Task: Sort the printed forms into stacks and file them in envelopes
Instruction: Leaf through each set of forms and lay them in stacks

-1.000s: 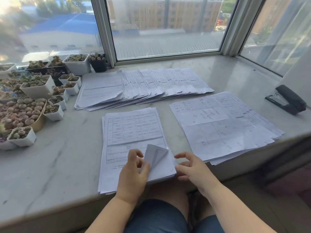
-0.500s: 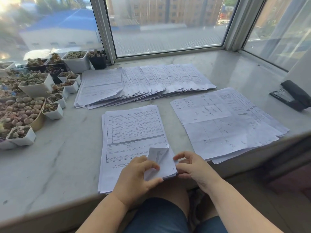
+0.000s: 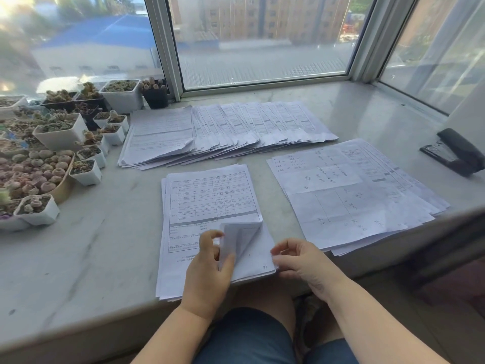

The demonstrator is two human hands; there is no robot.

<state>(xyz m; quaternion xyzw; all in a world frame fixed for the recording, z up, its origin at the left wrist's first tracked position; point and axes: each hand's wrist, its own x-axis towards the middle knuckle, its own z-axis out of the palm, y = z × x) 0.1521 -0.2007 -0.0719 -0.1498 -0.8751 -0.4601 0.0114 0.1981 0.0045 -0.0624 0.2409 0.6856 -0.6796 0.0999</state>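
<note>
The left hand (image 3: 210,266), at lower centre of the frame, pinches the folded-back lower right corner of the top sheets between thumb and forefinger, its heel resting on the near stack (image 3: 207,206). The right hand (image 3: 301,261), just right of it, has its fingers loosely curled with the fingertips (image 3: 275,250) at the stack's right edge near that same corner; whether they actually nip a sheet or only touch the edge cannot be told.

The near stack lies at centre frame on the marble sill (image 3: 91,248), its bottom edge hanging slightly past the sill's front. These are thin printed forms: light, limp and smooth-faced, likely to cling to one another and to slide if pushed flat. A lifted corner curls readily, as it does here, so the corner looks like the best place to separate a sheet, one hand weighing the pile down while the other peels. Pulling hard on a single corner could crease or tear it; a whole stack would be better lifted from two opposite edges.

Further out, a fanned row of forms (image 3: 236,127) spreads across the upper middle, and an overlapped pile with handwriting (image 3: 341,195) sits at right, reaching the sill's edge. A black stapler (image 3: 456,151) lies at far right, potted succulents (image 3: 52,153) crowd the left. No envelopes are in view.
</note>
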